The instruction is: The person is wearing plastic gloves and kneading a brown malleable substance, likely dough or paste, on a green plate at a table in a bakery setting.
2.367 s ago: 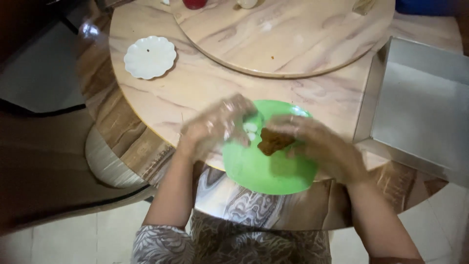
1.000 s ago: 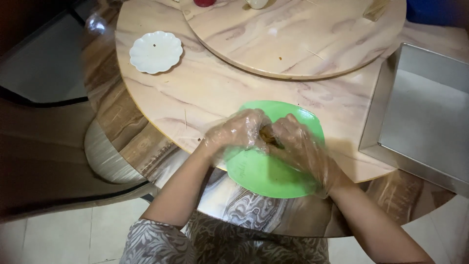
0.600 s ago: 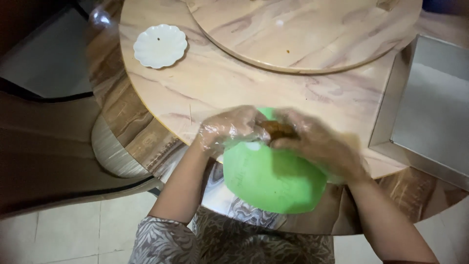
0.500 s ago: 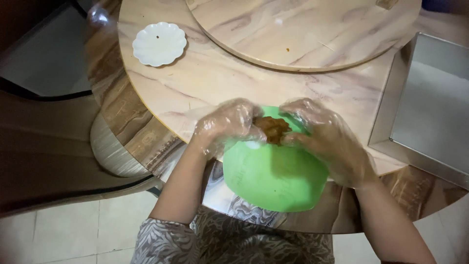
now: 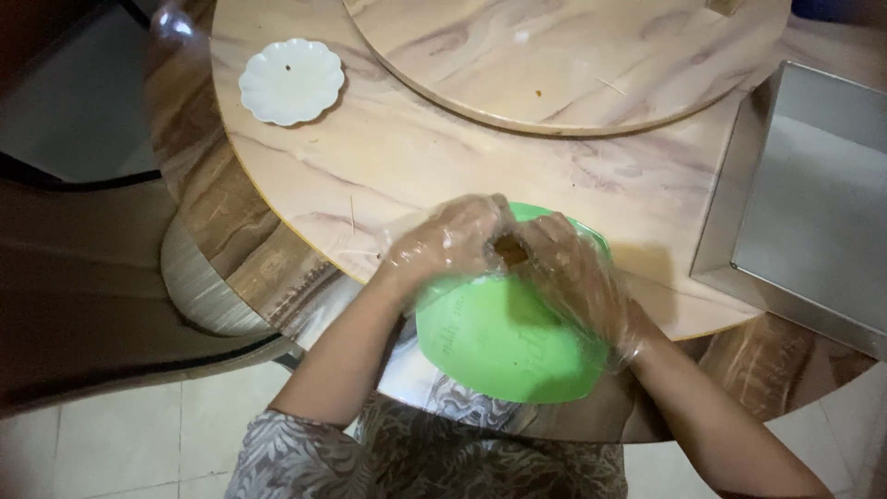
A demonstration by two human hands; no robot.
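Both my hands wear clear plastic gloves and meet over a green plate (image 5: 504, 342) at the near edge of a round marble-look table (image 5: 407, 157). My left hand (image 5: 451, 245) and my right hand (image 5: 571, 277) press together around a small brown piece of food (image 5: 510, 248). Only a sliver of the food shows between my fingers. The plate juts past the table edge, above my lap.
A small white scalloped dish (image 5: 292, 80) sits at the far left of the table. A round turntable (image 5: 564, 55) covers the table's middle. A grey metal tray (image 5: 813, 203) lies at the right. A chair (image 5: 208, 277) stands at the left, over tiled floor.
My hands have closed tighter around the brown food, hiding most of it. The green plate, first flat on the table, now sticks out over the table's near edge.
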